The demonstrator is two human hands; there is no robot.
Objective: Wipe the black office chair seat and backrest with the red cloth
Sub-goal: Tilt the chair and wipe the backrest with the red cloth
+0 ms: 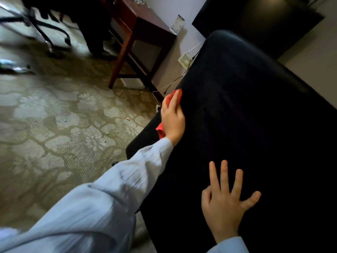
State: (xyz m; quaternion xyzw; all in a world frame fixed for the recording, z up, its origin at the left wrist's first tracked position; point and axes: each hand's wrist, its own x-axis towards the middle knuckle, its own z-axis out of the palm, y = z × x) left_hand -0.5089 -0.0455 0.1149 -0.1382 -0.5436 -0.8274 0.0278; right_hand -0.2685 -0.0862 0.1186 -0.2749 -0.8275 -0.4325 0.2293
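Red cloth (171, 101); black chair (246, 106)

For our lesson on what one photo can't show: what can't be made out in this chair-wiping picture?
Head view:
red cloth: mostly hidden under the left hand.
black chair: too dark to tell seat from backrest; cut off by right and bottom edges.
chair base, top left: motion-blurred.
card beside the desk: print too small to read.

Patterned floral carpet (54, 125), beige-grey, covers floor. Wooden table (125, 50) stands on it by wall, legs planted in pile. White box (132, 83) sits on carpet under table. Cables (155, 96) trail across floor beside table leg. Orange scrap (128, 119) and pale crumbs (107, 133) scattered mid-carpet. Wheeled chair base (54, 31) far left, blurred. Black office chair (237, 106) stands right.
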